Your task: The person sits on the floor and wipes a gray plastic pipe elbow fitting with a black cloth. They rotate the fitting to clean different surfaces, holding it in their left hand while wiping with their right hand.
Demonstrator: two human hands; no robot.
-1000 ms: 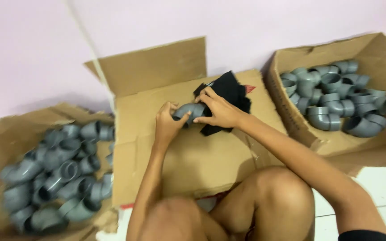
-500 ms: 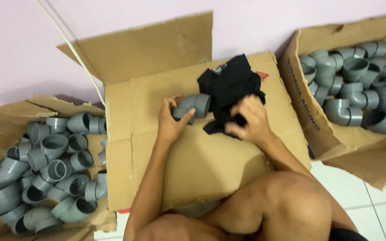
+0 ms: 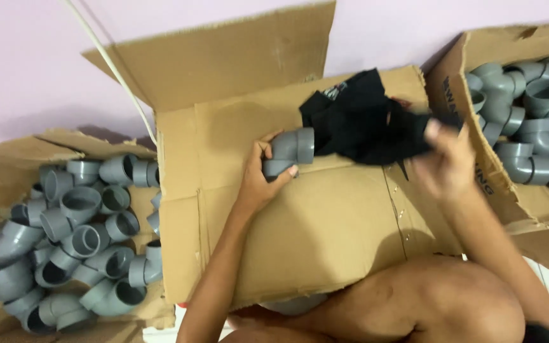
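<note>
Fingers (image 3: 267, 147) of the left hand (image 3: 258, 184) are curled round a grey pipe elbow (image 3: 290, 151), thumb pressed against its lower socket, holding it just above the flattened cardboard box (image 3: 325, 222) near the middle of its far edge. Just beside the elbow on its right lies a crumpled black cloth (image 3: 366, 127), touching the fitting's open end and spread toward the cardboard's far right corner. The right hand (image 3: 446, 165) is blurred; its fingers seem loosely bent against the cloth's right edge, though whether they pinch it I cannot tell. Off the cardboard's left edge an open carton (image 3: 7, 152) holds a heap of grey elbows (image 3: 77, 235); off the right edge another carton (image 3: 452, 82) holds more grey elbows (image 3: 535, 121). A white cord (image 3: 119, 73) runs down the pink wall (image 3: 27, 63).
</note>
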